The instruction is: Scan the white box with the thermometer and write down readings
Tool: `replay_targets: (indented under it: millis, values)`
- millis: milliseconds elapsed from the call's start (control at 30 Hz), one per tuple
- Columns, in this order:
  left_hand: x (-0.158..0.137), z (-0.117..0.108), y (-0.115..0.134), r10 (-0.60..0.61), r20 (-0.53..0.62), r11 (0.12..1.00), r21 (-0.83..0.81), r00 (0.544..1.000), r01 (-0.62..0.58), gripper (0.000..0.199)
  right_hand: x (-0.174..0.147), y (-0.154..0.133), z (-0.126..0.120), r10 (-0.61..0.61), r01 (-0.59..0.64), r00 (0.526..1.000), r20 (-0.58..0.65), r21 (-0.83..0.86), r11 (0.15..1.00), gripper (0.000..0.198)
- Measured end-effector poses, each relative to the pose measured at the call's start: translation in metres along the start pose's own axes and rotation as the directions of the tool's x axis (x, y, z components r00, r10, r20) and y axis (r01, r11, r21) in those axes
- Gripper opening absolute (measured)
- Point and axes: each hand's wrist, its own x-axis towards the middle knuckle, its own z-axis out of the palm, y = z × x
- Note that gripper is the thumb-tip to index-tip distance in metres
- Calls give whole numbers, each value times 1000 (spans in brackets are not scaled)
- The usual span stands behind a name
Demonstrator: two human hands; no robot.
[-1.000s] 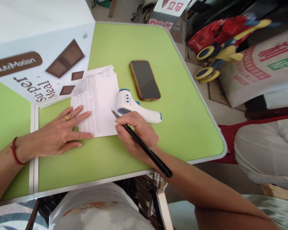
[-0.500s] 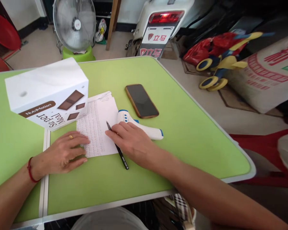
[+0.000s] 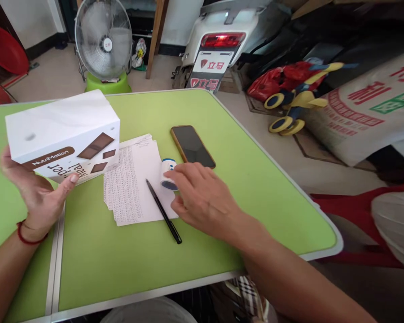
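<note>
My left hand [image 3: 40, 197] is closed around the lower left corner of a white NutriMotion box [image 3: 62, 121], with its thumb on the printed front face and the other fingers partly hidden behind. A white and blue infrared thermometer [image 3: 168, 174] lies beside the papers. Curled over it is my right hand [image 3: 207, 197], which hides the handle; the fingertips touch the body near the buttons. A black pen [image 3: 164, 211] rests at a slant across the edge of the handwritten sheets [image 3: 124, 193], just left of my right hand. Behind that hand lies a dark phone [image 3: 193, 143] in a brown case.
The green folding table [image 3: 121, 264] has a metal rim and a seam on the left. Beyond it stand a fan [image 3: 104, 42] and a white scooter [image 3: 218, 45]. A toddler bike [image 3: 296, 105], a large sack [image 3: 363, 112] and a red chair [image 3: 350, 202] are at the right.
My left hand has moved from the papers to the box and taken hold of its corner. My right hand has left the pen and closed over the thermometer's handle.
</note>
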Motion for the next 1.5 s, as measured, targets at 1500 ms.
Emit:
replay_targets:
  millis: [1500]
  values:
    - [-9,7,15,-220,294,917,-261,930,300,46,1,-70,18,-98,-496,861,499,782,-378,44]
